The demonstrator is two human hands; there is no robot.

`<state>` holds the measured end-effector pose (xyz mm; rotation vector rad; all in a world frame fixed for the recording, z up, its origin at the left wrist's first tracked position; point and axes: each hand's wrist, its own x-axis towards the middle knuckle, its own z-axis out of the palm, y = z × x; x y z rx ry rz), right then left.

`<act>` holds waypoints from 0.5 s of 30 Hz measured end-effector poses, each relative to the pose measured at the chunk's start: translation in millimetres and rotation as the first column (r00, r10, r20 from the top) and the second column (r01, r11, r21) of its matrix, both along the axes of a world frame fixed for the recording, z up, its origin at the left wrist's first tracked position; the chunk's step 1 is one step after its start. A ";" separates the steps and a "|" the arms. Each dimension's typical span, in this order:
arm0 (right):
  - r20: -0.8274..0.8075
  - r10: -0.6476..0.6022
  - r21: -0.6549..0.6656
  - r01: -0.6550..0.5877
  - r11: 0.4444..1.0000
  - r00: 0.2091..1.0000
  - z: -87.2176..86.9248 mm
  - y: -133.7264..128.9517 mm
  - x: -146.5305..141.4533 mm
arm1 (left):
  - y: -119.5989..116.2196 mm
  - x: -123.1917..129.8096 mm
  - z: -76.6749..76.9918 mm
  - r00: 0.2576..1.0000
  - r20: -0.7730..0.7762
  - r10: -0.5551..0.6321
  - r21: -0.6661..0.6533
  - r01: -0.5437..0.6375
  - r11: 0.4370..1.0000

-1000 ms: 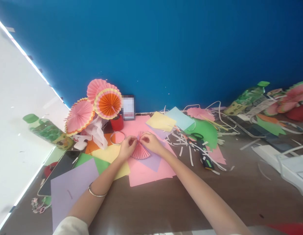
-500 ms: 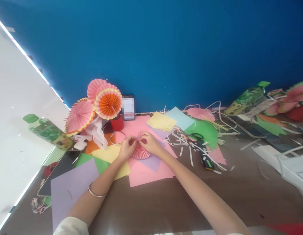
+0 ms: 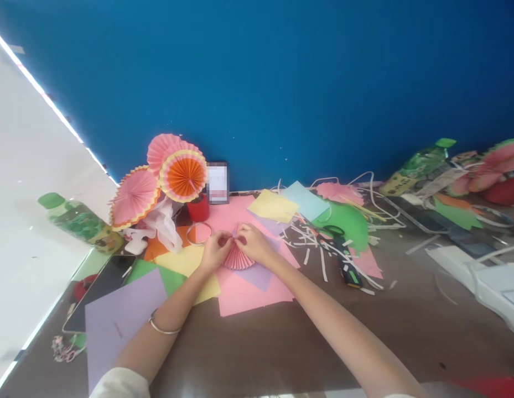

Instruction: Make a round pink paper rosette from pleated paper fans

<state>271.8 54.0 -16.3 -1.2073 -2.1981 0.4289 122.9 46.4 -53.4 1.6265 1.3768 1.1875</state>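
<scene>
A pleated pink paper fan (image 3: 239, 258) spreads downward between my hands, its gathered top at my fingertips. My left hand (image 3: 216, 250) pinches it from the left, and my right hand (image 3: 253, 243) pinches it from the right, with both sets of fingers nearly meeting. Part of the fan's upper end is hidden by the fingers. Beneath it lie a purple sheet (image 3: 260, 278) and pink paper (image 3: 257, 301). Just left of the fan, a silver ring (image 3: 193, 241) rests on the papers behind my left hand.
Finished paper rosettes (image 3: 184, 176) stand at the back left near a red cup (image 3: 198, 210). A green-capped bottle (image 3: 80, 224) and a phone (image 3: 99, 293) are at left. Right of my hands lie white paper strips (image 3: 304, 237) and a black-handled cutter (image 3: 348, 268); cables run behind.
Almost nothing differs. Both hands keep their pinch on the pleated fan, and the whole view has shifted very slightly.
</scene>
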 end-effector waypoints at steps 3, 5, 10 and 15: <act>-0.031 0.006 -0.013 -0.007 1.000 0.999 2.9 1.2 2.7 | -0.2 0.0 0.7 1.000 -0.008 0.003 0.012 -0.003 1.000; -0.058 -0.012 -0.041 0.010 0.999 0.998 4.4 3.6 4.2 | -0.5 0.2 1.2 1.000 -0.016 0.008 0.025 -0.007 1.000; -0.064 0.043 -0.116 -0.050 0.992 0.997 2.8 11.8 4.0 | -0.6 -0.1 0.5 0.997 -0.071 0.017 0.080 -0.012 0.997; -0.085 0.083 -0.177 -0.097 0.980 0.993 -1.1 15.6 3.1 | -1.8 -1.7 0.2 0.985 -0.172 0.030 0.145 -0.004 0.989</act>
